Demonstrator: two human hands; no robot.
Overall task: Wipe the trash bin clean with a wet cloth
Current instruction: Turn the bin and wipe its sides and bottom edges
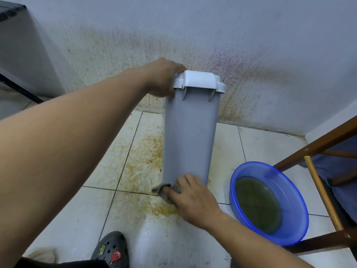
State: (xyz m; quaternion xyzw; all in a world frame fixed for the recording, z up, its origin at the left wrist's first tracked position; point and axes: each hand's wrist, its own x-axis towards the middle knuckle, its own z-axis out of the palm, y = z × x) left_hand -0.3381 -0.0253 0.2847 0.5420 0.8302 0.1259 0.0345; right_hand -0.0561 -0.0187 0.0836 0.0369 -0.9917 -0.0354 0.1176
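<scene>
Head view: the bin (190,140) is being wiped low on its front face, so the wiping step is judged to be under way, with this face nearly covered down to its foot. The bin is standing on the tiled floor (270,144), close to the stained wall (251,55), with a basin (301,206) of murky water near its right side.

It is being steadied by the left hand (164,78), whose fingers are being curled over the left edge of the white lid (199,81), the arm being stretched out long. The cloth (163,192) is being held bunched under the right hand (193,198), fingers bent round it, and is being pressed against the bin's bottom edge.

For the next move, the bin is probably needing to be turned so that an unwiped side is being faced, or the cloth to be rinsed in the basin. A firm top grip is being called for, since a tall bin may tip.
</scene>
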